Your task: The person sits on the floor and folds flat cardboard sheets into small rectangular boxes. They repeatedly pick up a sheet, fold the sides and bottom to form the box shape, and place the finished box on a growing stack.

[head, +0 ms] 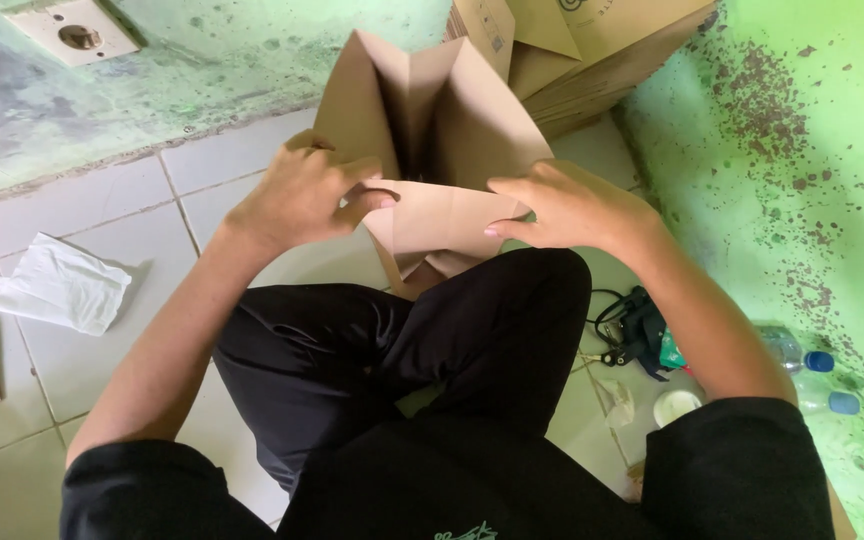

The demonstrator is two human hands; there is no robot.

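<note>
Head view:
- Stack of flat brown bags (592, 50) leans beyond the grip.
- Brown paper bag (432, 130) stands open between both hands, its folded flap (442, 220) pinched by left hand (297, 195) and right hand (572, 205).
- White cloth (62, 283) lies on the floor tiles (132, 360), well left of the left grip.

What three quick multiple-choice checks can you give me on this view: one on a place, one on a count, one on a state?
1. Where does the white cloth lie?
A. on the tiled floor to the person's left
B. on the lap
C. on the stack of bags

2. How many bottle caps show at the right wall?
A. none
B. two blue
C. four red

3. How is the brown paper bag held?
A. flat and untouched
B. torn in two
C. both hands on its folded end

Answers: 1 A, the cloth rests on tiles left of the knees. 2 B, two blue caps show there. 3 C, the left hand and right hand both grip its folded flap.
</note>
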